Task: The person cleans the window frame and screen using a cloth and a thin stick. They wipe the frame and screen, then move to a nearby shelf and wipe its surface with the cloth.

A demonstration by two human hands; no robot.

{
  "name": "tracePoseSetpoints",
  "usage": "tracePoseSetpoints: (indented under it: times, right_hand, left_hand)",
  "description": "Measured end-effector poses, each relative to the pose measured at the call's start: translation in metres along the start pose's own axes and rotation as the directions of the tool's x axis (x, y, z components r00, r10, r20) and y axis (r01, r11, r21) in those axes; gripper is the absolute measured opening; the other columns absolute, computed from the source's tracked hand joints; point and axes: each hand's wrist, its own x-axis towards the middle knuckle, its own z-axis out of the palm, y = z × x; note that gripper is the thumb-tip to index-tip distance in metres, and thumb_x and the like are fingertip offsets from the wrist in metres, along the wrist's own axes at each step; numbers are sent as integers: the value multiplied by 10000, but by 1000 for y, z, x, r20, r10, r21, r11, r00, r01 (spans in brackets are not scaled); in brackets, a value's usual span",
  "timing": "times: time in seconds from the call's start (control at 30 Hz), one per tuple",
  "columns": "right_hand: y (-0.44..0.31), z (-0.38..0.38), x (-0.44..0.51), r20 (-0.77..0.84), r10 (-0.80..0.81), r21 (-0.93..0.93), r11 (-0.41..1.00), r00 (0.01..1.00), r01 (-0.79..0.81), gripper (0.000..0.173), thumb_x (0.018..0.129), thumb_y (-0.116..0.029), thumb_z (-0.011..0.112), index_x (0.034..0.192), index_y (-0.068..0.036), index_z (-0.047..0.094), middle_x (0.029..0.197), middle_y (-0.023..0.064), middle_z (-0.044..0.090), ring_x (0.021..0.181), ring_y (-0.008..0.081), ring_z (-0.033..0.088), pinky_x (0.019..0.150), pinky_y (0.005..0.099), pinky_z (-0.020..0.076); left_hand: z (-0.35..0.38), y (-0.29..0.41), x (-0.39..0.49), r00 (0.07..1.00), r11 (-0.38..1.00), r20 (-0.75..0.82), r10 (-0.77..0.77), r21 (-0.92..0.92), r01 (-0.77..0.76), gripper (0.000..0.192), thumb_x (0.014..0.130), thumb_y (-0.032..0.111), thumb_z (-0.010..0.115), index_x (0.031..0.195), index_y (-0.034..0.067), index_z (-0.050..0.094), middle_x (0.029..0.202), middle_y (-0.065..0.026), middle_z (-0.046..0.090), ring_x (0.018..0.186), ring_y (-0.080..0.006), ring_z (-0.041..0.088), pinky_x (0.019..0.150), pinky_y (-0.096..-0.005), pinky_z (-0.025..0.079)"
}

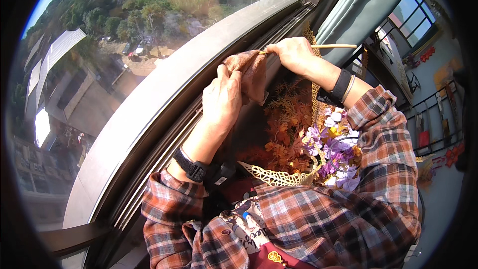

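Note:
Above the window track (pixel 164 149), my left hand (pixel 223 99) pinches a pinkish-brown cloth (pixel 254 78) near its upper edge. The rest of the cloth hangs down in folds to the right of that hand. My right hand (pixel 295 54) grips a thin light-coloured stick (pixel 334 46), which lies roughly level. One end of the stick sticks out to the right past my wrist; the other end meets the top of the cloth. Whether the tip is wrapped in the cloth or only touches it, I cannot tell.
Below my hands are orange artificial leaves (pixel 282 142), purple and white artificial flowers (pixel 336 149) and a gold openwork leaf (pixel 276 175). A pale ledge (pixel 145 93) runs outside the window, high above buildings and trees. A light green curtain (pixel 358 11) hangs at the upper right.

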Motion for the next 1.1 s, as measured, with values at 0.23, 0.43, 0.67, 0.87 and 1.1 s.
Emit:
tracePoseSetpoints:
  times: [0.23,0.43,0.67,0.87,1.1]
  right_hand:
    - [7,19,0,-36,33,47,998,999,-31,279,885,-227,503,1013,-211,750,936,94,725,910,271,692,770,395,549]
    - [29,0,-19,119,42,405,910,992,-87,288,819,-127,616,1066,-199,744,950,98,726,947,294,676,836,400,528]
    - [54,11,-3,-88,293,237,935,952,-265,241,874,-195,607,1075,-222,737,962,67,730,951,285,680,844,403,534]
    - [34,20,10,79,256,674,699,964,-241,371,810,-368,745,1080,-115,721,907,85,726,887,199,687,815,330,524]
    - [-32,43,28,46,157,807,577,987,-129,590,784,-411,810,1176,5,661,1026,111,708,968,146,647,871,308,513]
  left_hand:
    - [7,2,5,999,990,12,36,139,-38,118,823,62,583,911,-4,625,977,-200,589,768,-290,687,667,-377,566]
    - [-3,3,-2,995,956,104,-8,292,-23,105,832,61,587,911,-6,602,934,-179,592,710,-258,695,614,-328,567]
    - [-10,2,-8,994,953,111,-9,302,-25,118,816,62,598,915,-2,584,935,-173,591,700,-253,697,606,-328,567]
    - [-15,6,-11,996,950,81,-30,313,3,128,820,66,589,932,6,571,929,-157,579,675,-242,693,598,-320,566]
    - [-18,6,-12,993,945,109,-42,328,4,118,831,54,573,941,12,567,930,-152,573,696,-239,694,597,-333,565]
